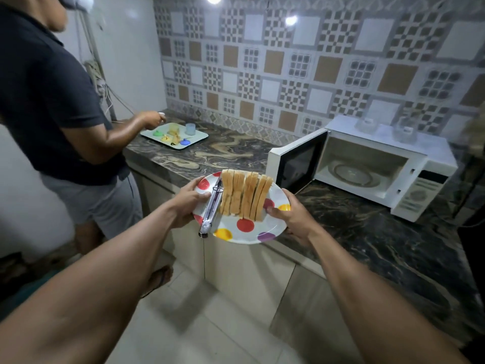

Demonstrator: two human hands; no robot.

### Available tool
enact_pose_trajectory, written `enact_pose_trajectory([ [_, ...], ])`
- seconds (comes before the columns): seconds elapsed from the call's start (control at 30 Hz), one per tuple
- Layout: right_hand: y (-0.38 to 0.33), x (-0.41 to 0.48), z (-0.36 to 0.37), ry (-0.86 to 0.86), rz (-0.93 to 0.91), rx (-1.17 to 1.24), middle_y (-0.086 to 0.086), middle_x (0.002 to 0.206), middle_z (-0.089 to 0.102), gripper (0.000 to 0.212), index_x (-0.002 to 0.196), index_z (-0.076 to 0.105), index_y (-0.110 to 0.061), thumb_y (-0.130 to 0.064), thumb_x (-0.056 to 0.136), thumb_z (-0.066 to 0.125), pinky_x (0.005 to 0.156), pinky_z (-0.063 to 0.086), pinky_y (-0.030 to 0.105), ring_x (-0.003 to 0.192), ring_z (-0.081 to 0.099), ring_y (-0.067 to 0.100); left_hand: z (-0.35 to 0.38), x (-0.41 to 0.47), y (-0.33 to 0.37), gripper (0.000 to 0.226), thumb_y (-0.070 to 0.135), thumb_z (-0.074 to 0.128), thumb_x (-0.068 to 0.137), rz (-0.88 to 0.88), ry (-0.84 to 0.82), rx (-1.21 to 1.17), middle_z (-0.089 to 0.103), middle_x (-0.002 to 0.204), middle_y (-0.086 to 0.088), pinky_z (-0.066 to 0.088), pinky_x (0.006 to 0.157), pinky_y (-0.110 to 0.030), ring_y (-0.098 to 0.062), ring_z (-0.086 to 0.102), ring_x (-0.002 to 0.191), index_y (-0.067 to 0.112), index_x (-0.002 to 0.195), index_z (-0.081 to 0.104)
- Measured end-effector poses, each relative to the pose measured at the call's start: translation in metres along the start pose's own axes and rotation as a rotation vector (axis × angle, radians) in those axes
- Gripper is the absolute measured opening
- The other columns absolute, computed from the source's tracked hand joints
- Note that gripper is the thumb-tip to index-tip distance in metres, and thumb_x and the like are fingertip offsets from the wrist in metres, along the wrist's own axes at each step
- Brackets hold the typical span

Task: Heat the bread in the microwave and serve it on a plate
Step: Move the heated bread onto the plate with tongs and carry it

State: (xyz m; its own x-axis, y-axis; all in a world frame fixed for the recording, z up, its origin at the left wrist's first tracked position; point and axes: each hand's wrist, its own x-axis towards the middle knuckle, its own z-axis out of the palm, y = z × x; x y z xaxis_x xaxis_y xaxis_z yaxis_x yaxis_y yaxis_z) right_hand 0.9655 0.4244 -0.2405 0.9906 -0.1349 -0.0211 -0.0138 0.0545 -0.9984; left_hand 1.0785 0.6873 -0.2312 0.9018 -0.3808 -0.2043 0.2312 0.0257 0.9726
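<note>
Head view: a spotted plate (245, 232) is gripped at its rims by the left hand (187, 199) and right hand (291, 215), fingers hidden beneath, in front of the open microwave (367, 164). Sliced bread (244, 195) and tongs (211, 206) are carried on it. Left of the microwave, the contents of a tray (174, 135) are blurred.

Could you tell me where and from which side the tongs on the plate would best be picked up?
Probably by the hinged end of the tongs, which juts over the plate's near rim. Come from the near left: the bread slices stand on edge close along their right side, and the tips point toward the far rim. The left hand, gripping the rim beside them, is nearest.
</note>
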Motion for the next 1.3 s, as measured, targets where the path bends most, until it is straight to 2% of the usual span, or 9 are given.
enact_pose_trajectory([
  [0.23, 0.003, 0.081, 0.054, 0.012, -0.003, 0.029, 0.011, 0.119, 0.067, 0.063, 0.131, 0.052, -0.017, -0.006, 0.076, 0.080, 0.072, 0.057, 0.028, 0.105, 0.067, 0.027, -0.074, 0.060, 0.023, 0.057, -0.007, 0.058, 0.093, 0.006, 0.006, -0.035, 0.061, 0.129, -0.022, 0.058, 0.082, -0.049, -0.036, 0.066, 0.098, 0.025, 0.140, 0.051],
  [0.47, 0.004, 0.164, 0.090, 0.035, 0.000, 0.019, 0.008, 0.123, 0.064, 0.068, 0.138, 0.047, -0.020, -0.006, 0.079, 0.079, 0.069, 0.058, 0.030, 0.109, 0.065, 0.027, -0.127, 0.132, 0.048, 0.058, -0.007, 0.057, 0.093, 0.030, 0.004, 0.030, 0.064, 0.123, -0.020, 0.059, 0.080, -0.051, -0.040, 0.067, 0.102, 0.023, 0.143, 0.048],
  [0.6, 0.010, 0.204, 0.099, 0.062, 0.010, 0.003, 0.005, 0.123, 0.064, 0.069, 0.135, 0.049, -0.028, -0.011, 0.077, 0.083, 0.083, 0.059, 0.044, 0.111, 0.064, 0.028, -0.149, 0.174, 0.051, 0.065, -0.005, 0.063, 0.091, 0.022, 0.026, 0.039, 0.064, 0.129, -0.018, 0.052, 0.092, -0.063, -0.042, 0.066, 0.110, 0.026, 0.145, 0.047],
  [0.7, 0.012, 0.234, 0.097, 0.094, 0.012, -0.006, 0.004, 0.123, 0.064, 0.065, 0.130, 0.050, -0.032, -0.015, 0.077, 0.083, 0.089, 0.057, 0.049, 0.111, 0.063, 0.026, -0.152, 0.208, 0.055, 0.061, -0.004, 0.066, 0.088, 0.044, 0.022, 0.065, 0.068, 0.122, -0.013, 0.059, 0.082, -0.053, -0.035, 0.070, 0.100, 0.026, 0.140, 0.052],
  [0.8, 0.015, 0.260, 0.091, 0.127, 0.017, -0.048, 0.003, 0.125, 0.063, 0.080, 0.138, 0.045, -0.027, -0.026, 0.070, 0.088, 0.090, 0.056, 0.049, 0.111, 0.063, 0.024, -0.148, 0.242, 0.055, 0.062, -0.007, 0.065, 0.088, 0.028, 0.010, 0.106, 0.067, 0.120, -0.011, 0.059, 0.080, -0.047, -0.032, 0.069, 0.098, 0.028, 0.139, 0.053],
  [0.97, 0.030, 0.309, 0.069, 0.171, 0.042, -0.026, 0.012, 0.125, 0.063, 0.077, 0.137, 0.046, -0.019, -0.014, 0.072, 0.087, 0.084, 0.058, 0.051, 0.109, 0.065, 0.031, -0.136, 0.311, 0.051, 0.054, -0.008, 0.053, 0.096, -0.017, 0.003, 0.133, 0.064, 0.111, -0.007, 0.056, 0.067, -0.034, -0.023, 0.063, 0.086, 0.027, 0.137, 0.050],
  [1.1, 0.043, 0.339, 0.054, 0.160, 0.070, -0.091, 0.009, 0.109, 0.067, 0.057, 0.128, 0.049, -0.011, -0.001, 0.079, 0.078, 0.064, 0.059, 0.031, 0.085, 0.071, 0.016, -0.127, 0.354, 0.039, 0.055, -0.014, 0.051, 0.094, -0.095, 0.003, 0.168, 0.064, 0.099, -0.002, 0.054, 0.053, -0.022, -0.017, 0.062, 0.081, 0.025, 0.132, 0.050],
  [1.2, 0.051, 0.360, 0.044, 0.187, 0.070, -0.115, 0.000, 0.096, 0.068, 0.038, 0.108, 0.056, -0.018, 0.007, 0.083, 0.071, 0.060, 0.055, 0.021, 0.075, 0.069, 0.007, -0.125, 0.386, 0.035, 0.058, -0.014, 0.053, 0.092, -0.135, 0.003, 0.176, 0.066, 0.112, -0.007, 0.056, 0.070, -0.034, -0.027, 0.064, 0.095, 0.024, 0.136, 0.052],
  [1.3, 0.061, 0.381, 0.036, 0.256, 0.089, -0.138, -0.001, 0.096, 0.068, 0.040, 0.115, 0.055, -0.013, 0.004, 0.084, 0.073, 0.060, 0.053, 0.018, 0.077, 0.069, 0.010, -0.123, 0.419, 0.030, 0.058, -0.012, 0.055, 0.090, -0.179, -0.033, 0.176, 0.069, 0.119, -0.011, 0.056, 0.088, -0.046, -0.033, 0.066, 0.102, 0.025, 0.134, 0.058],
])
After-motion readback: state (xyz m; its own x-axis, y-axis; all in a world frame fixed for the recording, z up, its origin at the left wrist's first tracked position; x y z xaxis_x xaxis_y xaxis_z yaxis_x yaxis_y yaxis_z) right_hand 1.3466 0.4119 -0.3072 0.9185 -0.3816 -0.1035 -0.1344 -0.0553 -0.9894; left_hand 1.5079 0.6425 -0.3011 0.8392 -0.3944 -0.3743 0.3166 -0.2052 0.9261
